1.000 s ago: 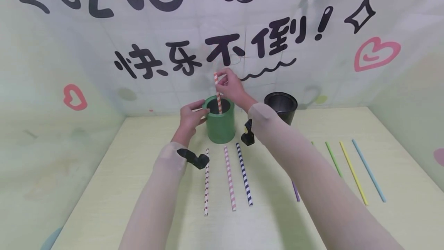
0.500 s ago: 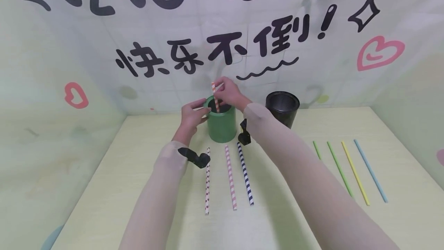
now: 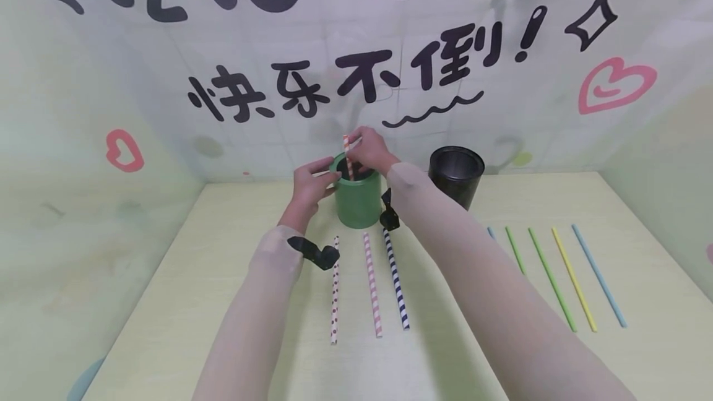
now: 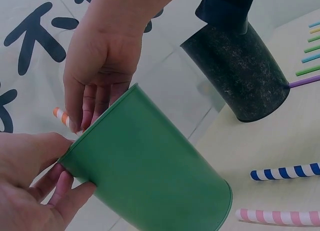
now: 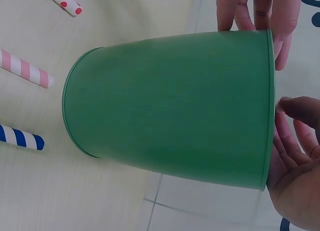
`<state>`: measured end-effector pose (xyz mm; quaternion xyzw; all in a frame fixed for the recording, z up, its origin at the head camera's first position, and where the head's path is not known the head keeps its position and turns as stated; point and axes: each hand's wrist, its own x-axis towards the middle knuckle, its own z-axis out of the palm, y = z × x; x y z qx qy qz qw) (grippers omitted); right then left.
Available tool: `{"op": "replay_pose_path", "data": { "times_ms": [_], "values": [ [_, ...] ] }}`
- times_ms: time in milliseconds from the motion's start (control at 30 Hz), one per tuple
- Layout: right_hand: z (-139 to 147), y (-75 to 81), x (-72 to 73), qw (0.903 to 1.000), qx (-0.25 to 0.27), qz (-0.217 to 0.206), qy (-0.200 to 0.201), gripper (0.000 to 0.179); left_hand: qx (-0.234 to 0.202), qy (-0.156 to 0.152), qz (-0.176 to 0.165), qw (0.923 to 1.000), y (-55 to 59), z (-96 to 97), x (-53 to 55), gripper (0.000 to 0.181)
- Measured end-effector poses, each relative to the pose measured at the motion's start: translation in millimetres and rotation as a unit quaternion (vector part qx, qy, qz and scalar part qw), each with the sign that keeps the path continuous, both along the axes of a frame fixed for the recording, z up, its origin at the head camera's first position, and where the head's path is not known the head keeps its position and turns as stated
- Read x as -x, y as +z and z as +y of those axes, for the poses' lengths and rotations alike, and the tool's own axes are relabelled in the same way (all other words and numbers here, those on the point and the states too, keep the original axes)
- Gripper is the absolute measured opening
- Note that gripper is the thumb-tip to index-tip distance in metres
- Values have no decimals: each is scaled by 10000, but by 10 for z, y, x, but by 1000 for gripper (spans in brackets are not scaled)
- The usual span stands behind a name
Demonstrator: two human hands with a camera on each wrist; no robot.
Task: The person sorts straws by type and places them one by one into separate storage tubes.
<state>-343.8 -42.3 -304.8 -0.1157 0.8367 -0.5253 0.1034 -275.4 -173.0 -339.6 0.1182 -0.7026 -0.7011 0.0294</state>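
A green cup (image 3: pixel 358 208) stands upright on the table near the back wall. My left hand (image 3: pixel 311 187) grips its rim from the left, with the thumb at the edge and fingers on the outer wall. My right hand (image 3: pixel 370 148) pinches an orange-and-white striped paper straw (image 3: pixel 346 142) over the cup; the straw's lower part is inside the opening. In the left wrist view only the tip of the orange straw (image 4: pixel 61 115) shows past the right hand (image 4: pixel 102 66). The green cup (image 5: pixel 170 108) hides the straw in the right wrist view.
A black cup (image 3: pixel 457 175) stands to the right, partly behind my right sleeve. On the table lie a red-dotted straw (image 3: pixel 335 296), a pink-striped straw (image 3: pixel 373 289) and a blue-striped straw (image 3: pixel 397 283). Several thin plain straws, including a yellow straw (image 3: pixel 574 277), lie farther right.
My right hand has lowered the orange-striped straw deeper into the green cup. The left hand keeps its grip on the rim.
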Motion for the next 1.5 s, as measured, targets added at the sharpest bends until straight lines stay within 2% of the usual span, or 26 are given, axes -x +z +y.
{"op": "replay_pose_path", "data": {
  "times_ms": [367,800,1167,1300,1500],
  "values": [
    [-55,-9,26,9985,-284,145,-445,25,-3,-19,46,10000,28,2,-10,43],
    [54,69,28,9992,-67,5,-383,36,-54,-54,36,10000,11,15,0,44],
    [268,247,-92,9992,216,-348,5,33,-21,-31,59,10000,1,-3,-4,45],
    [359,259,-139,9987,151,-447,174,36,-50,-37,65,10000,-4,1,-6,45],
    [529,188,-231,9977,-20,-459,490,35,-39,-45,72,10000,-4,16,0,45]
  ]
}}
